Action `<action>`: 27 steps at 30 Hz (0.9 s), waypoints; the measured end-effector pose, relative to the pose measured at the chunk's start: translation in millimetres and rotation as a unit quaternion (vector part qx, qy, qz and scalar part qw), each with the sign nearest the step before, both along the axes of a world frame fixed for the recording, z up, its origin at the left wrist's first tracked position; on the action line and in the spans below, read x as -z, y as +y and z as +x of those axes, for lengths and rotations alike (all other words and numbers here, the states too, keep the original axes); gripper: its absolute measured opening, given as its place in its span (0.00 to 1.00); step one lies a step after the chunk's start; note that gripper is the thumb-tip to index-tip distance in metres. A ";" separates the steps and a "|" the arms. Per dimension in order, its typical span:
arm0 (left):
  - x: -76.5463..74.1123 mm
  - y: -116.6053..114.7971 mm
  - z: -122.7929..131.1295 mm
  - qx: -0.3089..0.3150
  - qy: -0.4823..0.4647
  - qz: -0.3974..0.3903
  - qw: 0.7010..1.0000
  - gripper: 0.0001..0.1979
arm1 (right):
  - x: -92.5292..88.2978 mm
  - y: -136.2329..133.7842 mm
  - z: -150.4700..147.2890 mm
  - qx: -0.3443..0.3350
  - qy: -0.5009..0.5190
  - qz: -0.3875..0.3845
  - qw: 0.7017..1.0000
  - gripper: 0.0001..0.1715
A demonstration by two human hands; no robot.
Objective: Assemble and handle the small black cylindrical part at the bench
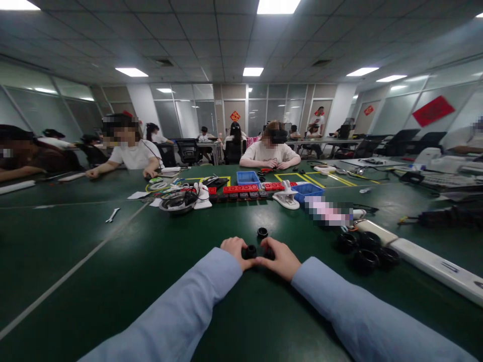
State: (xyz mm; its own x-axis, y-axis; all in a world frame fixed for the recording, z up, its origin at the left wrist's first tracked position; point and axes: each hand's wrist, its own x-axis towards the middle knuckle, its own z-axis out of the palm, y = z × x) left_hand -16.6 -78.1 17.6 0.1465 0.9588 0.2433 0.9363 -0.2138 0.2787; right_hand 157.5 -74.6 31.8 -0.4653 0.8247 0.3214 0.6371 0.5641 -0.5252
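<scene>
Green table [151, 306]: my left hand [234, 250] pinches a ring [250, 251], right hand [283, 256] a dark piece [269, 253] (half-hidden). Handling, seemingly; steadiness next.

Single head view here, facing forward, tipped slightly down: left hand [234, 250] and right hand [282, 257] close, lower centre; ceiling [192, 37] spanning top.

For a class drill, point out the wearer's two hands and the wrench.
Left hand [236, 250], head view: back of hand.
Right hand [283, 256], head view: back of hand.
Wrench [112, 215], head view: shaft.
</scene>
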 end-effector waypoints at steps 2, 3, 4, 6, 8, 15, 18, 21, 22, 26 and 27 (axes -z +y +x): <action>0.3 -10.6 8.8 0.015 0.011 0.001 1.000 0.22 | 0.6 -6.4 -4.2 -0.011 -0.020 -0.005 1.000 0.25; 0.1 -14.8 12.4 0.022 0.013 0.001 1.000 0.21 | 1.1 -8.5 -6.4 -0.015 -0.029 -0.002 0.999 0.24; -0.4 -18.4 15.2 0.028 0.013 0.000 1.000 0.22 | 1.7 -10.1 -8.6 -0.017 -0.035 0.000 0.999 0.21; -2.6 -23.7 18.0 0.044 0.007 -0.013 0.999 0.25 | 2.8 -12.4 -11.5 -0.017 -0.043 -0.001 0.999 0.17; -5.4 -26.9 16.9 0.069 -0.005 -0.037 0.997 0.28 | 3.1 -14.6 -11.4 -0.010 -0.044 -0.012 0.999 0.15; -9.2 -30.3 5.7 0.159 0.003 -0.055 0.986 0.31 | -7.8 -35.5 17.7 -0.012 -0.033 -0.084 0.996 0.16; -8.8 -30.0 4.3 0.177 0.002 -0.055 0.983 0.30 | -12.9 -54.5 42.7 0.016 -0.002 -0.100 0.995 0.22; -9.1 -29.0 3.8 0.179 0.006 -0.064 0.982 0.29 | -12.0 -76.0 79.7 0.070 0.002 -0.110 0.991 0.15; -9.3 -28.6 3.5 0.183 0.007 -0.065 0.981 0.29 | -10.1 -82.6 95.4 0.095 0.002 -0.113 0.989 0.15; -9.2 -27.3 2.7 0.199 0.014 -0.067 0.978 0.28 | 2.1 -99.0 169.8 0.239 0.011 -0.087 0.967 0.20; -8.9 -27.1 2.6 0.200 0.016 -0.067 0.977 0.27 | 5.1 -99.7 188.4 0.276 0.009 -0.081 0.958 0.22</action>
